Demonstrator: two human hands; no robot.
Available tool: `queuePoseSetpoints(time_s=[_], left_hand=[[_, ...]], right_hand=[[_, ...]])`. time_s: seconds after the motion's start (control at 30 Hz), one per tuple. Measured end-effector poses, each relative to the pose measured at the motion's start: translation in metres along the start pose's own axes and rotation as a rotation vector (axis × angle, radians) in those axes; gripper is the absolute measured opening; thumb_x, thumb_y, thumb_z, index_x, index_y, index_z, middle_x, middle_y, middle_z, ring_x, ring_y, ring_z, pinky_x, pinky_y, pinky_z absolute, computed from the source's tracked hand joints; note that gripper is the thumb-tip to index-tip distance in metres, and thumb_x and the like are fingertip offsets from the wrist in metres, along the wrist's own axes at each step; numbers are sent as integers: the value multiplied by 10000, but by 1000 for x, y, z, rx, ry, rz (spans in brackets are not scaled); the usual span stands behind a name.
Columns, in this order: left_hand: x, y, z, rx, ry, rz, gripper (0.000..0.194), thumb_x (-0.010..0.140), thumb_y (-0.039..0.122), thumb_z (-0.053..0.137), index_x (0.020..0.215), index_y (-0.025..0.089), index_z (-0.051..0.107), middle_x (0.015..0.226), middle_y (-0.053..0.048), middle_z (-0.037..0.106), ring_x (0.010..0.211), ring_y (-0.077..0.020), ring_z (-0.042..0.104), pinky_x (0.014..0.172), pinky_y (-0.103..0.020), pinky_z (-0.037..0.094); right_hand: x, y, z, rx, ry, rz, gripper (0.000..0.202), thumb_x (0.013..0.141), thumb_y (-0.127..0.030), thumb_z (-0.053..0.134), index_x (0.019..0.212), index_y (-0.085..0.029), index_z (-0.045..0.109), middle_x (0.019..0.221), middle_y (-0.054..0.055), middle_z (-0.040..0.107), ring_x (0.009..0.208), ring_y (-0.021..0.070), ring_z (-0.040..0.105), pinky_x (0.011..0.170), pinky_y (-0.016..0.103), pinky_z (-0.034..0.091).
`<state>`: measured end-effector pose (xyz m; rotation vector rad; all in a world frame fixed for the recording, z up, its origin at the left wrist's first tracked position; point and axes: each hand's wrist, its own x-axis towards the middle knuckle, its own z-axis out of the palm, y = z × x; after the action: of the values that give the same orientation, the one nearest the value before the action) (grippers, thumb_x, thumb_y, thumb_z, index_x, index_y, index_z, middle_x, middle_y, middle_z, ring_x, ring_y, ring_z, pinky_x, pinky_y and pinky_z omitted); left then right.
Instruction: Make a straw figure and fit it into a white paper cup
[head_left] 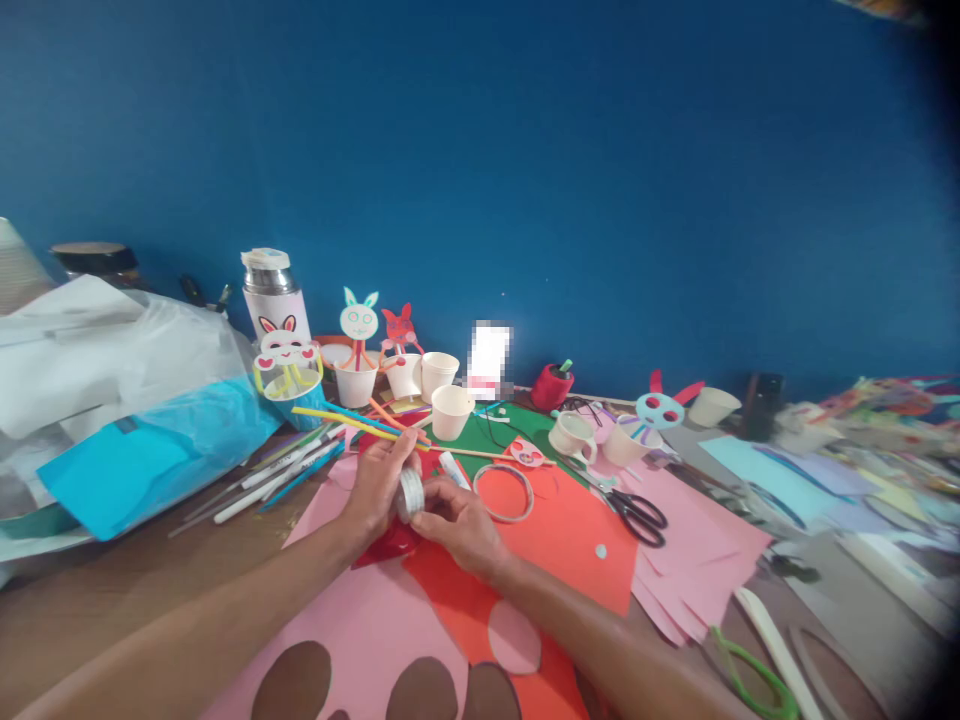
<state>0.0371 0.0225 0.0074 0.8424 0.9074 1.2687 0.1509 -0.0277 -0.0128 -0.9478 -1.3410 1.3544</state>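
A small roll of tape (411,494) is held upright between my hands, above red and pink paper. My left hand (375,485) is closed around its left side. The fingers of my right hand (459,525) are closed at its right edge, pinching it or its tape end. Yellow and blue strips (346,421) stick out beyond my left fingertips; I cannot tell whether they touch the hand. A capped white glue stick or marker (454,470) lies just behind my right hand. Red sheet material (386,548) shows beneath the roll.
Black-handled scissors (637,515) and a large tape ring (504,493) lie to the right on orange paper (577,540). Paper cups (451,412) with paper animal figures (359,320) line the blue wall. Markers (270,480) and a plastic bag (150,370) are at left.
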Motion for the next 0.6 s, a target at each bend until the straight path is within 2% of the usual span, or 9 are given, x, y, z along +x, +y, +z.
queuePoseSetpoints(time_s=[0.2, 0.3, 0.37, 0.43, 0.6], left_hand=[[-10, 3, 7, 211, 93, 156, 343, 679, 420, 631, 506, 141, 529, 386, 60, 451, 332, -35, 361, 350, -166, 276], [-14, 0, 7, 281, 70, 213, 335, 685, 392, 629, 483, 147, 522, 388, 53, 459, 335, -46, 396, 358, -173, 303], [-15, -1, 7, 307, 43, 227, 300, 679, 381, 637, 515, 146, 550, 396, 49, 471, 340, -54, 415, 355, -174, 310], [-15, 0, 7, 274, 32, 197, 296, 675, 394, 641, 545, 139, 568, 406, 46, 477, 341, -55, 419, 346, -172, 310], [-9, 4, 9, 8, 42, 3, 323, 673, 462, 628, 684, 144, 571, 469, 59, 491, 334, -56, 418, 314, -169, 310]], right_hand=[[-2, -9, 1, 91, 7, 101, 135, 676, -302, 621, 709, -177, 581, 624, -27, 557, 573, 104, 493, 572, 230, 386], [-3, -10, 1, 88, 37, 151, 122, 692, -290, 577, 666, -175, 548, 524, -41, 541, 441, 74, 417, 449, 203, 308], [-3, -10, 2, 92, 48, 187, 132, 696, -295, 559, 652, -176, 524, 495, -41, 546, 400, 73, 415, 407, 198, 290], [-3, -11, 3, 117, 61, 185, 142, 690, -301, 564, 649, -176, 512, 489, -40, 553, 407, 86, 460, 413, 201, 333], [-3, -12, 1, 210, 65, 101, 138, 687, -288, 589, 712, -159, 547, 548, -24, 588, 490, 103, 539, 531, 231, 430]])
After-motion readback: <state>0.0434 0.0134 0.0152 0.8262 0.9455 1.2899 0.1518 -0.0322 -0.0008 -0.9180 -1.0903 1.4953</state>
